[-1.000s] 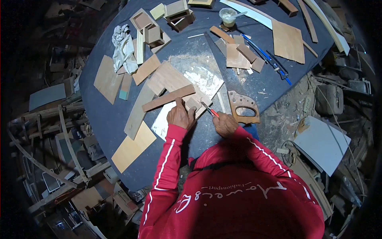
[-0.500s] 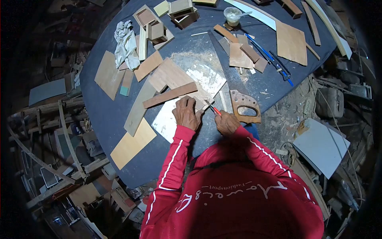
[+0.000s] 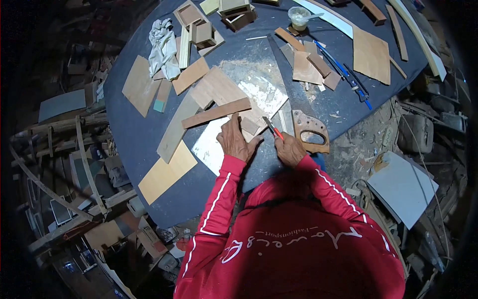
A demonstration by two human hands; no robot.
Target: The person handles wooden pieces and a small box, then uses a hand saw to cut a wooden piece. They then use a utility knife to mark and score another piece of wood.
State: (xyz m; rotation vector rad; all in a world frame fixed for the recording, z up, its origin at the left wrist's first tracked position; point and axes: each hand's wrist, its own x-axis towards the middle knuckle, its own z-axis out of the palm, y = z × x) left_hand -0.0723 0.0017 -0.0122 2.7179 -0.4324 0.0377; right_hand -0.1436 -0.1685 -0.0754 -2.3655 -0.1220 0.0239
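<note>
My right hand (image 3: pixel 291 149) is closed around a red-handled knife (image 3: pixel 273 127), whose metal blade points up and left over the wood. My left hand (image 3: pixel 233 140) lies with thumb and fingers apart, its fingertips by a small wooden block (image 3: pixel 250 126). That block rests on the near end of a flat wooden board (image 3: pixel 219 88). Just beyond my left fingers, a narrow brown wooden strip (image 3: pixel 216 113) lies across the board. Under my left hand is a white-smeared sheet (image 3: pixel 208 144).
A handsaw (image 3: pixel 320 130) lies right of my right hand. Farther back are a blue clamp-like tool (image 3: pixel 343 72), a plastic cup of paste (image 3: pixel 298 19), a crumpled cloth (image 3: pixel 163 49) and small wooden boxes (image 3: pixel 203 34). A thin yellowish panel (image 3: pixel 167 172) lies at left.
My left thumb and fingers have spread, and the small block beside them now shows. The knife has shifted slightly away from the board's end. The whole view has shifted a little.
</note>
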